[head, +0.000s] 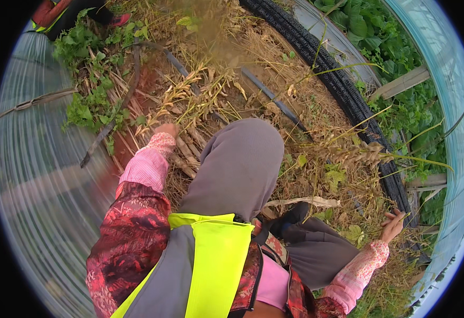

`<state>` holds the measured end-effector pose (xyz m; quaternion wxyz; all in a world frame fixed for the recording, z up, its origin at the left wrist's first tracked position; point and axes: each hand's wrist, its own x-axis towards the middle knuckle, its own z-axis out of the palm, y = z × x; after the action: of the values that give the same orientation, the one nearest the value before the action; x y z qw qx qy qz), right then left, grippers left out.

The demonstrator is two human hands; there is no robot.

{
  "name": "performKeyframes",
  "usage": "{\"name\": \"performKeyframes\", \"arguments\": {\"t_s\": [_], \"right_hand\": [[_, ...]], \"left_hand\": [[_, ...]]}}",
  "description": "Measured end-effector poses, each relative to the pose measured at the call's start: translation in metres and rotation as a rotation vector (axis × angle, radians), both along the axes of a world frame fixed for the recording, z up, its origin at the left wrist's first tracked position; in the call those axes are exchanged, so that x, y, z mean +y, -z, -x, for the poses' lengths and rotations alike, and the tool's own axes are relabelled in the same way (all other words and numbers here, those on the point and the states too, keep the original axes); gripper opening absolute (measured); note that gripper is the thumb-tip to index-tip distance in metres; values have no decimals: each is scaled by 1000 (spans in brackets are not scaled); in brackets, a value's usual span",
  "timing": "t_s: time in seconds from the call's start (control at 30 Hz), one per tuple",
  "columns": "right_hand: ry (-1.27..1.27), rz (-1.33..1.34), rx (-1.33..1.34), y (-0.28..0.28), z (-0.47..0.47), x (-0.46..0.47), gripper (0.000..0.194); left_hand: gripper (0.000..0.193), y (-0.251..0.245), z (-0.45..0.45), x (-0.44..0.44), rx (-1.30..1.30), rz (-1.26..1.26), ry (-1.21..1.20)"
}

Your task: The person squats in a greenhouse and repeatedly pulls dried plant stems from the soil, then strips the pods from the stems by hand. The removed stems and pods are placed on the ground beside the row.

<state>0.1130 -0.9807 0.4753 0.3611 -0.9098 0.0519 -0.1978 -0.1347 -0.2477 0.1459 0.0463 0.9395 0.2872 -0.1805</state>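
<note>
My left hand [167,129], at left of centre, is closed at the lower end of a bunch of dry plants with yellow-brown pods [182,89]; its fingers are partly hidden. At the lower right my right hand [393,225] has its fingers bent around a thin green-yellow stem, with the thumb near the forefinger. Above that hand, drying stalks with brown pods [365,154] lean across the right side. Dry straw and leaves [256,95] cover the soil around my bent knee.
Rolled black netting [347,91] curves down the right side, beside a wooden board [403,82] and leafy green plants [375,31]. Clear plastic sheeting [49,167] stands at left. Black pipes [273,99] lie on the ground. Another person [77,16] is at the top left.
</note>
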Motion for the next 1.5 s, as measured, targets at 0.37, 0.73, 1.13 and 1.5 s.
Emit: {"name": "performKeyframes", "arguments": {"t_s": [0.37,0.73,1.13,1.5], "right_hand": [[-2,37,118,19,-14,-16,62],[2,-29,104,17,-16,-18,66],[-12,-8,21,22,-23,-19,67],[-98,-22,35,20,-20,-9,68]], "left_hand": [[55,-6,-5,3,55,69,-139],[32,-21,8,-32,-584,-41,78],[28,-24,54,-121,-667,173,105],[33,-50,21,-70,-706,118,-63]]}}
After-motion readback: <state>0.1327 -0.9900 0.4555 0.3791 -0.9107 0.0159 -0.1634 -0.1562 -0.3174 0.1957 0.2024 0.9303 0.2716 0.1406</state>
